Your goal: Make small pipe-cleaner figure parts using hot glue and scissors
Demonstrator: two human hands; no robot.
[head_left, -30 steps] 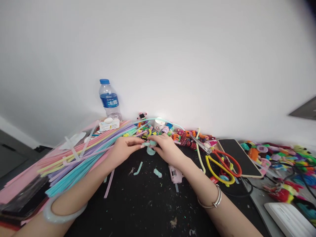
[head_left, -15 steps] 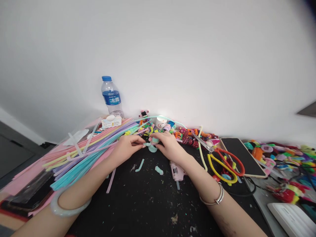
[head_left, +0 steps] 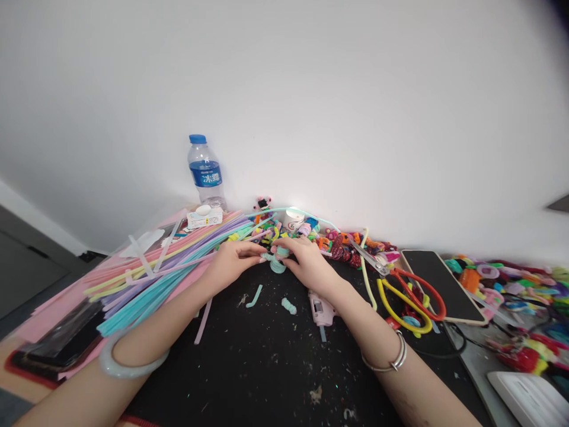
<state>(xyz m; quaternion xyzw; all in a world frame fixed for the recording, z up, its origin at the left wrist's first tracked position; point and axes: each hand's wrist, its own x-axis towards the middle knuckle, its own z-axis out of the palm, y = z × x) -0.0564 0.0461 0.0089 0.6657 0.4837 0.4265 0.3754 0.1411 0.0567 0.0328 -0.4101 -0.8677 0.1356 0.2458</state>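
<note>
A small mint figure of coiled pipe cleaner [head_left: 278, 267] stands on the black mat between my hands. My right hand [head_left: 306, 261] has its fingers closed round the figure's upper part, which they partly cover. From the other side, my left hand [head_left: 231, 265] pinches a small mint coiled piece [head_left: 268, 257] against the figure's side. Whether that piece is joined to the figure I cannot tell. Nearer to me lie a loose mint coil [head_left: 288, 306] and a short bent mint pipe cleaner [head_left: 255, 296]. A pink glue gun [head_left: 322, 309] rests beside my right forearm.
Bundled pastel pipe cleaners [head_left: 146, 290] cover the left side, with a water bottle [head_left: 207, 175] behind. Scissors [head_left: 377, 265] with red and yellow handle loops lie right, near a dark phone-like slab [head_left: 440, 284]. Colourful pipe-cleaner figures [head_left: 347, 246] and a paper cup [head_left: 294, 219] line the wall.
The whole view has shifted slightly, so things appear a little further right. Both hands stay at the mint figure; the left fingertips have moved in slightly closer against it.
</note>
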